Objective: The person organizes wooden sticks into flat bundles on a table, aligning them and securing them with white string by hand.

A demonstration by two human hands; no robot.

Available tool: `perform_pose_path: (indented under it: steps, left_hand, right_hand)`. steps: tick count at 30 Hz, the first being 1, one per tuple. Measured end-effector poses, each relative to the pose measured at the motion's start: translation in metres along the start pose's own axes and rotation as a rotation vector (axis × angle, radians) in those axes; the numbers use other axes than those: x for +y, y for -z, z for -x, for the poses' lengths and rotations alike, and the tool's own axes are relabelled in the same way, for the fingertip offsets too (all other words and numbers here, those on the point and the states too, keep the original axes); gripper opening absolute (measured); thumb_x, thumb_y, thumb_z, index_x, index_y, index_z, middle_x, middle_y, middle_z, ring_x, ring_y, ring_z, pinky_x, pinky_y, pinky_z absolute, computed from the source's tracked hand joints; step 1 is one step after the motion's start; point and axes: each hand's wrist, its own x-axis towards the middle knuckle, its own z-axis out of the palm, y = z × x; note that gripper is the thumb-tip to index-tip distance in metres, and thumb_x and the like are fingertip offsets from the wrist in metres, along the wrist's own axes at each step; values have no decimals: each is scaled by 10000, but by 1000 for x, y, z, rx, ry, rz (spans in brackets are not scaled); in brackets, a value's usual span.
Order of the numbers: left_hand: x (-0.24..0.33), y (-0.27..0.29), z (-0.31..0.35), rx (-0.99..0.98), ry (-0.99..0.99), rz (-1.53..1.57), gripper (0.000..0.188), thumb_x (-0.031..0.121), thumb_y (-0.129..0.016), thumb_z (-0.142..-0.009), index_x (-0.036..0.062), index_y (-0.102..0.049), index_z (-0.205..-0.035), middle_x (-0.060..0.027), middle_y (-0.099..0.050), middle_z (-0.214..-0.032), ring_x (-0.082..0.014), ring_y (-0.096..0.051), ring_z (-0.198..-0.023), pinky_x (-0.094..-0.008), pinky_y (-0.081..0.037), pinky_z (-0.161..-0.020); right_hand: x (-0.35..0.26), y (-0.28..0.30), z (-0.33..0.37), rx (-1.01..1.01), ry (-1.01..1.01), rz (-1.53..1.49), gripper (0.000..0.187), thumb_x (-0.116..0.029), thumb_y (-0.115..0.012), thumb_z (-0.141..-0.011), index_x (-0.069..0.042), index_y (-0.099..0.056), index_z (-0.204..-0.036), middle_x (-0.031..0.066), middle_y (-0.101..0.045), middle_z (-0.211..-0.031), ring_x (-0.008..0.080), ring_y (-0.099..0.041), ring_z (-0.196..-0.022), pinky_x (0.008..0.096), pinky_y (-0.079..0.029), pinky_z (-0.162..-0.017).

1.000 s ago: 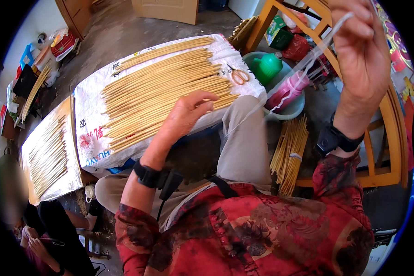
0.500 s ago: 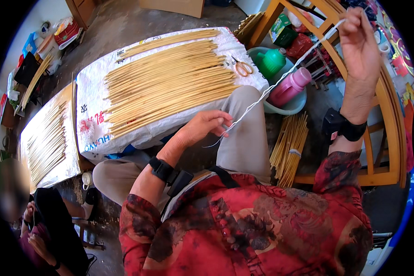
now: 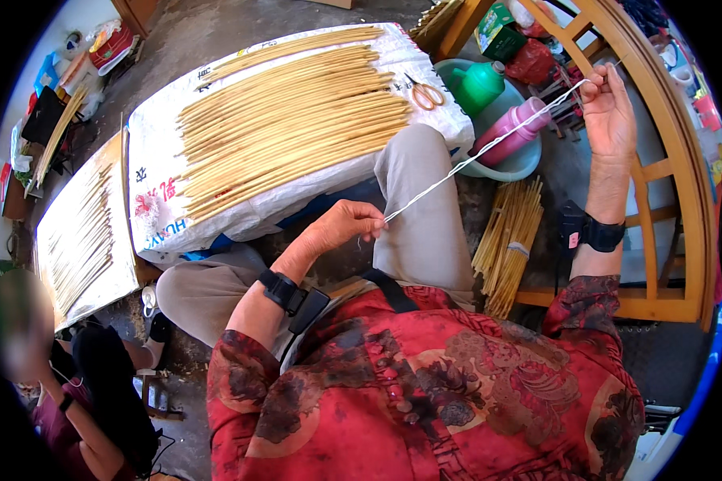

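String (image 3: 486,148) is partly hidden by the left hand (image 3: 341,226).

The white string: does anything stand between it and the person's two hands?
Nothing visible does: the left hand and right hand each hold the white string directly. The pink flask shows behind it, not between.

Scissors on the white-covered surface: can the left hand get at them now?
Probably not freely: the left hand pinches the white cord, and the right knee rises between hand and scissors.
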Motion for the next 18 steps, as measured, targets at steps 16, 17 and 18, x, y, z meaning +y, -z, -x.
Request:
perform_pose_path:
  steps: [16, 17, 18]
  left_hand:
    - [-9, 68, 86, 313, 4, -849, 168, 129, -566, -772, -9, -575, -867, -135, -588, -843, -280, -557, -801, -317, -439, -725]
    - [-9, 78, 93, 460, -11, -868, 176, 138, -568, -768, -7, -576, -869, -150, -583, -863, -284, -557, -810, -323, -440, -723]
    - [-7, 88, 100, 612, -27, -886, 185, 146, -569, -764, -5, -576, -871, -166, -578, -883, -288, -558, -819, -329, -441, -721]
  right_hand:
    - [49, -119, 39, -401, -229, 43, 141, -147, -490, -859, -20, -482, -921, 3, -429, -647, 47, -396, -511, 143, -332, -419]
    - [66, -125, 45, -331, -241, 194, 130, -154, -500, -848, -33, -492, -896, -2, -455, -640, 43, -420, -509, 141, -339, -426]
    - [89, -131, 50, -261, -248, 342, 120, -162, -511, -837, -47, -502, -871, -7, -481, -634, 39, -444, -507, 140, -345, -433]
